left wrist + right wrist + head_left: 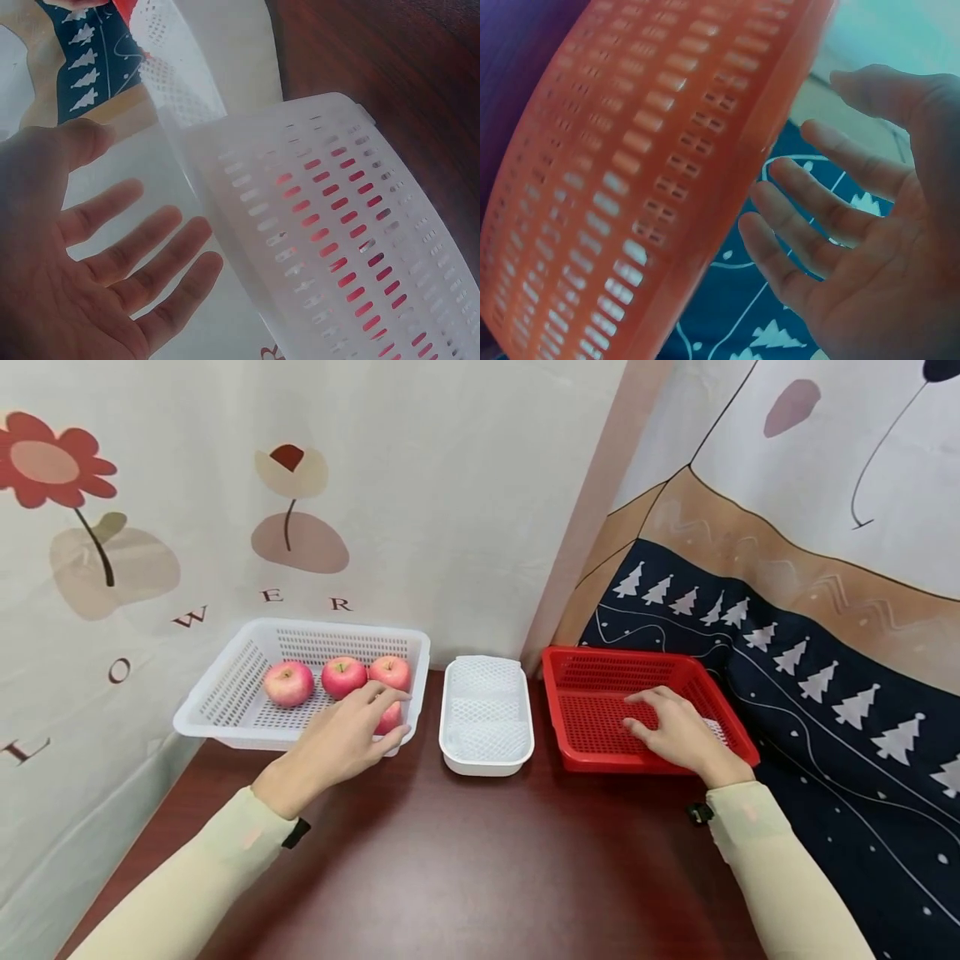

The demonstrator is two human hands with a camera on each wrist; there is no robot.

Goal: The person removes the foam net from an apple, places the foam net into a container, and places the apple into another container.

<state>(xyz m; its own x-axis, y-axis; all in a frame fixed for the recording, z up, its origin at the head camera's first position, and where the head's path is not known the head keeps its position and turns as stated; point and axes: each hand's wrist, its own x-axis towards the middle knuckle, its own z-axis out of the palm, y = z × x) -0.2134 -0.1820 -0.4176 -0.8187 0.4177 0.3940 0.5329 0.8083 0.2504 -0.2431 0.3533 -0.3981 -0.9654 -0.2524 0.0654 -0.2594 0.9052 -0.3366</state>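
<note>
My left hand [337, 739] hovers over the front right part of a white plastic basket [232, 734], its fingers loosely bent and holding nothing. Several red apples lie inside, among them a left one [288, 683], a middle one [344, 677] and one under the fingers [388, 718], partly hidden. Over a red plastic basket [622, 760] hangs my right hand [678, 731], fingers apart and nothing in them. Behind that hand a small white netted piece [715, 728] shows in the red basket. Both wrist views show spread fingers beside the baskets' slotted walls.
Between the two baskets stands a narrow white tray [487, 768] with white foam netting [487, 710] in it. All three stand at the back of a dark red-brown table [480, 860]. Printed curtains hang close behind and along the right side.
</note>
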